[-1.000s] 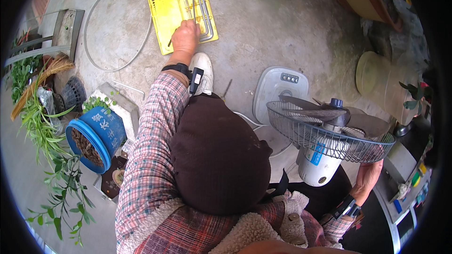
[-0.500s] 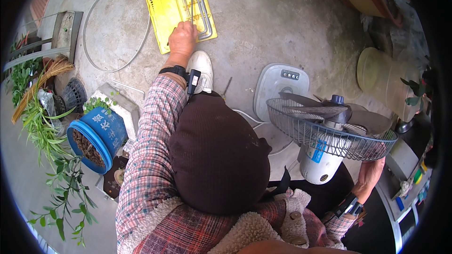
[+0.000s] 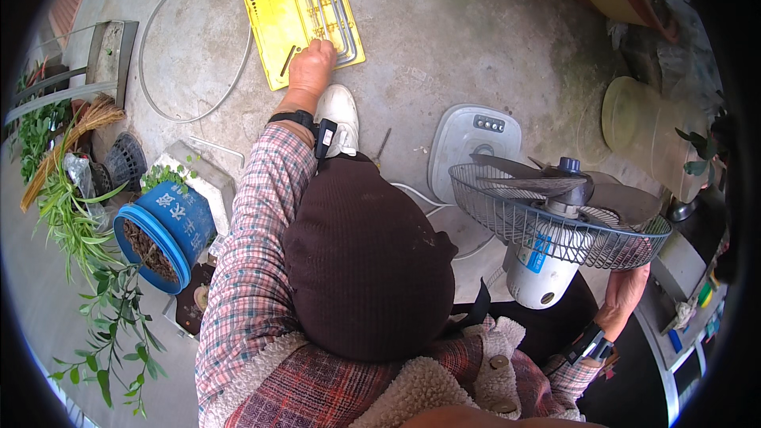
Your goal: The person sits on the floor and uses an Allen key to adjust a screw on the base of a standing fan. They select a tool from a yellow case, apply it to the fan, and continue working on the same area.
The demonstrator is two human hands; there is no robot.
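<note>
An open yellow tool case lies on the concrete ahead, with several metal hex keys in its right half. My left hand rests on the case's near edge, fingers closed around a short dark hex key that sticks out to the left. My right hand, at the lower right, grips the rim of a fan's wire grille. The fan has grey blades and a white motor body, and it is tipped face up. My dark cap hides the middle of the view.
The fan's white base lies on the ground beside my white shoe. A blue pot of soil, green plants and a curved grey hose are at the left. A pale round lid sits at the right.
My left hand stayed on the yellow case and shifted only slightly over the keys. The fan and my right hand barely moved.
</note>
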